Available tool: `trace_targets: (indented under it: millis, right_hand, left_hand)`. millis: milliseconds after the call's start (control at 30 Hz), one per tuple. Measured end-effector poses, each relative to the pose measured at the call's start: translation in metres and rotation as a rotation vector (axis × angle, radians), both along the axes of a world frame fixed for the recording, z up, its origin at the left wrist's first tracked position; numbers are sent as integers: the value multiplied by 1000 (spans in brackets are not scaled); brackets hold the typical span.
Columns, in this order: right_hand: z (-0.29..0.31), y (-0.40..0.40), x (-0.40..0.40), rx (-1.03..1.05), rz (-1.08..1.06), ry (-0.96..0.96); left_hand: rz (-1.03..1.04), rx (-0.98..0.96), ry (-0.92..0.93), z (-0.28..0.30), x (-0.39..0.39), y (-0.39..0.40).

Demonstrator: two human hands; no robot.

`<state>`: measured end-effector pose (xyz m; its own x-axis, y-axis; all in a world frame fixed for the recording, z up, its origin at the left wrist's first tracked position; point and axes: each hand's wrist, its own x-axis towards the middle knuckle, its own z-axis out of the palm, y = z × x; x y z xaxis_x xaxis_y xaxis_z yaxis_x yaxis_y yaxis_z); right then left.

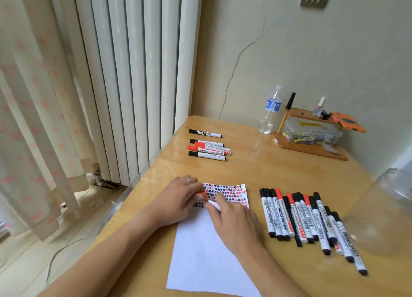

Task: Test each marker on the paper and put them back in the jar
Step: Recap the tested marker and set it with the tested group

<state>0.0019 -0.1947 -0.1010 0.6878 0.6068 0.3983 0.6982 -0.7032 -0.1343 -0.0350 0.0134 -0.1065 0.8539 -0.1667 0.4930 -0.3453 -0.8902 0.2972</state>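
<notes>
Red-capped marker [208,199], light, stiff, smooth plastic: pinched at cap by left hand [178,199], gripped along barrel by right hand [231,216], over paper [207,252].

A pale wooden table [256,169] with a smooth, varnished top catches window glare near its far edge. On it lies a matt white sheet of paper [200,252], its upper strip covered in red and black ink marks. Smooth plastic markers [307,218] with printed white barrels and black or red caps lie in a row to the right; five more [208,145] lie farther back. A clear jar [383,212], probably plastic though blurred at the frame edge, stands at right. Behind, a clear plastic water bottle [269,111] stands beside a glossy wooden rack [310,145] holding a translucent plastic box [312,134]. Thin patterned cloth curtains [33,118] hang at left.
</notes>
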Motion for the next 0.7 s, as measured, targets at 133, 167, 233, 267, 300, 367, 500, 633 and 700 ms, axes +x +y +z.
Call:
trace_targets:
  millis: [133,167,233,267,300,367,500,633,700]
  right_hand:
    - [2,0,-2,44,-55,6]
    - [0,0,0,40,-56,29]
    - [0,-1,1,44,-59,42]
    - [-1,-1,2,40,-62,37]
    - [-2,0,2,38,-70,37]
    - [-4,-1,2,32,-85,48]
    - [3,-2,1,36,-94,98]
    - [8,0,-3,55,-102,118]
    - [8,-1,-4,70,-98,141]
  left_hand:
    - [190,-52,-20,2,23,15]
    - [238,-47,3,2,30,17]
    - [298,-28,52,2,43,20]
    - [315,-28,66,2,48,22]
    - [327,-38,72,3,53,23]
    - [345,-46,67,3,60,25]
    - [356,-29,94,-1,66,26]
    - [337,-46,182,1,60,29]
    - [338,-79,200,3,50,28]
